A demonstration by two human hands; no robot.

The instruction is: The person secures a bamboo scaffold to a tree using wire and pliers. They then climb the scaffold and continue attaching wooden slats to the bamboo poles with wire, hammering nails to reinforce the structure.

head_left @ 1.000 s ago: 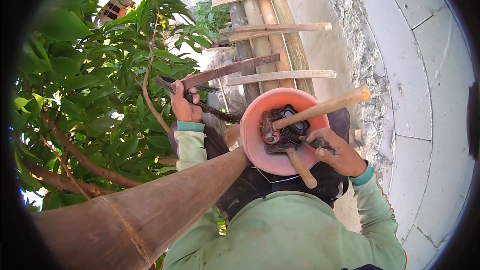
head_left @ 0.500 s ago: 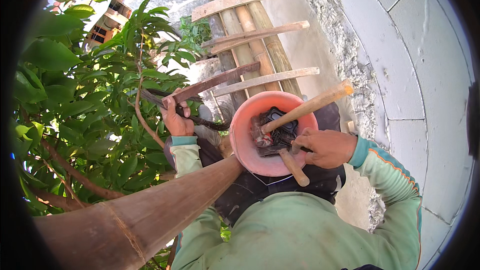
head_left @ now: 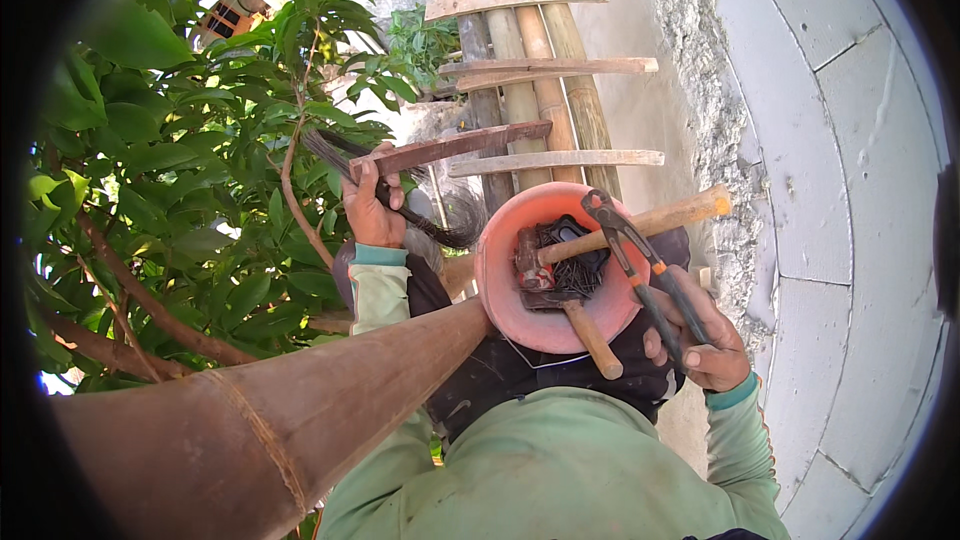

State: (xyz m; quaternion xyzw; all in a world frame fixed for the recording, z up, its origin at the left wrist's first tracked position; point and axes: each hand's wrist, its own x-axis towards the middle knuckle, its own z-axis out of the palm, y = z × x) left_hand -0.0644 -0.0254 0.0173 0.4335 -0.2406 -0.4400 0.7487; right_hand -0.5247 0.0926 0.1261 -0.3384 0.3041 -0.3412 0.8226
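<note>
1. head view: the right hand (head_left: 725, 345), half a second ago down inside the bucket, is now out at its right side, grasping black pincers (head_left: 635, 283) with orange bands.
2. these pincers, not seen whole in either earlier frame, now slant across the bucket (head_left: 497, 275): head over the upper right rim, handles slightly spread and running down into the fingers.
3. the left hand (head_left: 376, 210) has kept its grip on a reddish-brown wooden strip (head_left: 450, 148) and a bundle of dark wires (head_left: 330, 152), as in both earlier frames.
4. the strip reaches from that hand toward the upper right, in front of the bamboo poles (head_left: 540, 105); whether it touches them i cannot tell.
5. the bucket sits between the hands, nearer the right one; a long-handled hammer (head_left: 685, 214), a short-handled tool (head_left: 592, 338) and dark nails (head_left: 570, 278) are in it, both handles jutting past the rim.
</note>
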